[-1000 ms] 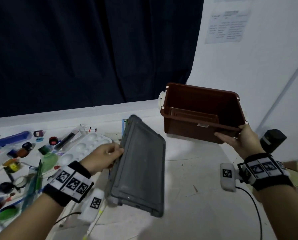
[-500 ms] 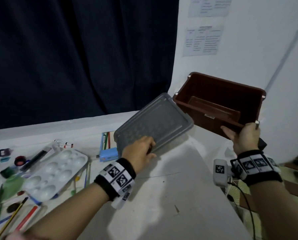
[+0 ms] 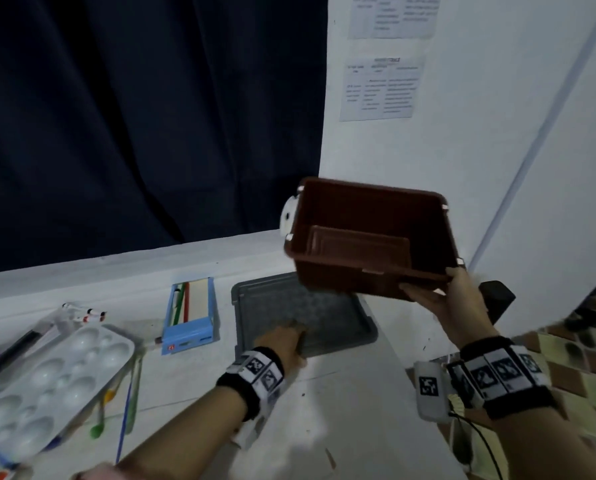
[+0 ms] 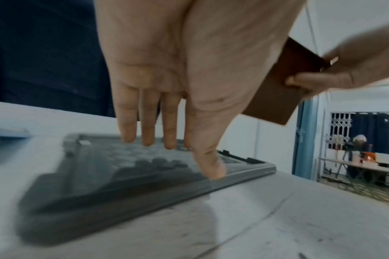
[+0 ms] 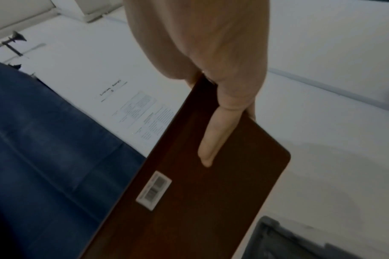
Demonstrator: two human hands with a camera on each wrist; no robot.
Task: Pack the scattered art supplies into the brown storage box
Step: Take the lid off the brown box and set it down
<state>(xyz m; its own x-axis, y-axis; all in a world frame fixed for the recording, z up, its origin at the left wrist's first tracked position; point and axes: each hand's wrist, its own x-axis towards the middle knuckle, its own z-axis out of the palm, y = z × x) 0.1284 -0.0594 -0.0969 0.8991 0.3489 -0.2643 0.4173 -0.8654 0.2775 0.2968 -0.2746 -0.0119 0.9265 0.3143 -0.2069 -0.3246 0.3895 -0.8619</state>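
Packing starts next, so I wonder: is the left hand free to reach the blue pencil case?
Probably yes: the left hand rests with straight fingers on the gray lid, holding nothing, and the blue pencil case lies uncovered just beside it.

The lid (image 3: 303, 313) lies flat on the surface (image 3: 341, 410), with the pencil case (image 3: 190, 315) just to its left and the palette (image 3: 47, 386) farther left. The storage box (image 3: 369, 240) hangs above the lid's far right corner, clear of the surface, with the wall (image 3: 497, 133) behind it.
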